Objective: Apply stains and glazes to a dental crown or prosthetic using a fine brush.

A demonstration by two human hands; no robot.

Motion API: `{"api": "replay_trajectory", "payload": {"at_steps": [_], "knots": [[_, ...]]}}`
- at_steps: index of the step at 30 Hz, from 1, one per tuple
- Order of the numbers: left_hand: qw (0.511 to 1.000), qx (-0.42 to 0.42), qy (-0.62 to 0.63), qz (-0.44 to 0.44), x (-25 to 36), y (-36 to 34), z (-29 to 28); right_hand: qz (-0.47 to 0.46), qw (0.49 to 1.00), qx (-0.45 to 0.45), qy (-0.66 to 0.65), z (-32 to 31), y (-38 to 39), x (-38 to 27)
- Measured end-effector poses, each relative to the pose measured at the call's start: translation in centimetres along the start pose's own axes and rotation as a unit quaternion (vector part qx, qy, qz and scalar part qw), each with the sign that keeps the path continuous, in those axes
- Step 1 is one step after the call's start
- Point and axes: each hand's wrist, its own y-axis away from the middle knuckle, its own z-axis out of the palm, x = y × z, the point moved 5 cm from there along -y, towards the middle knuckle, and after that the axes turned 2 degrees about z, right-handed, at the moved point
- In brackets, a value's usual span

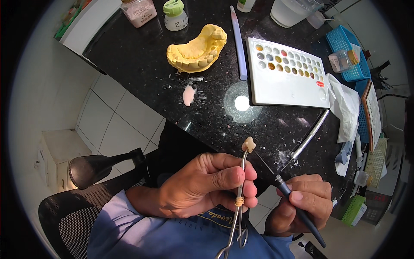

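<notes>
Tooth crown (248, 144) sits clamped in forceps (239, 203) tips over the desk's (142, 64) near edge; my left hand (207, 183) pinches those forceps shut. Right hand (302, 203) grips a fine brush (284, 190), tip just beside the crown. Yellow cast (196, 49) and palette (289, 73) lie further back.

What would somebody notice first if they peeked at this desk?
Probably the small tooth clamped in metal tweezers in the left hand, with the right hand aiming a thin brush at it. Behind, a yellow teeth mould and a white paint tray sit on the black counter.
</notes>
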Motion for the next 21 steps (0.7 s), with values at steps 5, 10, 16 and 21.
{"api": "replay_trajectory", "payload": {"at_steps": [5, 10, 16, 21], "knots": [[1.0, -0.002, 0.012, -0.006, -0.02, 0.06, 0.03, -0.002, 1.0, -0.017, 0.006, 0.03, -0.27, -0.03], [1.0, 0.003, 0.016, -0.023, 0.2, 0.16, 0.3, 0.011, 0.999, 0.001, -0.05, -0.62, -0.71, 0.21], [0.999, 0.002, 0.025, -0.024, 0.27, 0.24, 0.1, 0.006, 0.998, -0.007, -0.055, -0.45, -0.66, 0.41], [0.999, -0.001, 0.043, -0.027, 0.28, 0.33, 0.26, 0.013, 0.997, 0.015, -0.07, -0.45, -0.65, 0.44]]}}
